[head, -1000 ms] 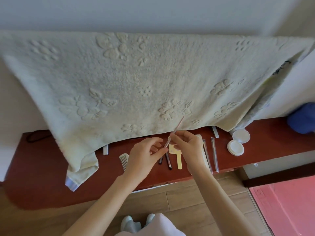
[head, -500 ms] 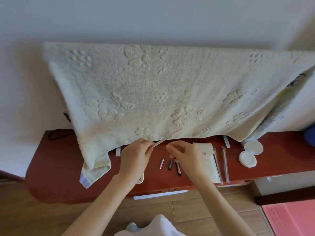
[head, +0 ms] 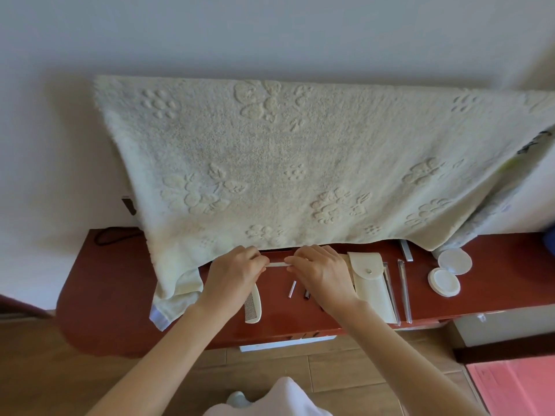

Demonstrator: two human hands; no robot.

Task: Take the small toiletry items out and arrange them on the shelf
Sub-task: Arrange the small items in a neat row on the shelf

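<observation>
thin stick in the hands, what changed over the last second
Both hands lowered the thin stick from tilted upright to level, just above the shelf; left hand and right hand each pinch an end. Comb, pouch and round pads lie as before.

Soft daylight, gentle shadows, sharp centre, wide-angle bending at edges.
</observation>
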